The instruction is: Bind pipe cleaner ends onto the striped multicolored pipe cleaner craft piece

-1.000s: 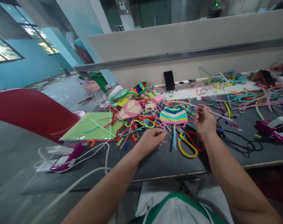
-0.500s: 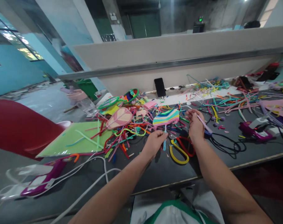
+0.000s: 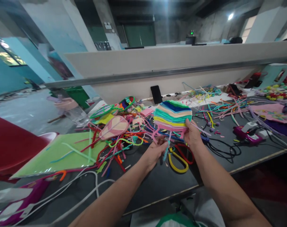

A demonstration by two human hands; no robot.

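Note:
A striped pipe-cleaner piece (image 3: 173,116) in blue, teal, yellow, peach and pink is held up over the table. My left hand (image 3: 155,154) pinches its thin stem, whose light blue lower end (image 3: 165,154) sticks out below the fingers. My right hand (image 3: 192,135) grips the piece by its lower right edge, thumb on the front; the fingers behind are partly hidden. A lilac pipe cleaner (image 3: 201,129) juts out to the right of that hand. Just below my hands lie scissors handles, one yellow (image 3: 178,169) and one red (image 3: 190,154).
Left of my hands are a pink leaf-shaped piece (image 3: 114,127), tangled pipe cleaners and a green sheet (image 3: 70,148). A phone (image 3: 156,94) leans against the divider. Black cable (image 3: 225,148) and a purple power strip (image 3: 247,135) lie right; white cords (image 3: 86,192) cross the front left.
My right hand has come in from the right and taken the edge of the striped piece. The piece now faces me more broadly. My left hand still holds the stem. The view has shifted slightly.

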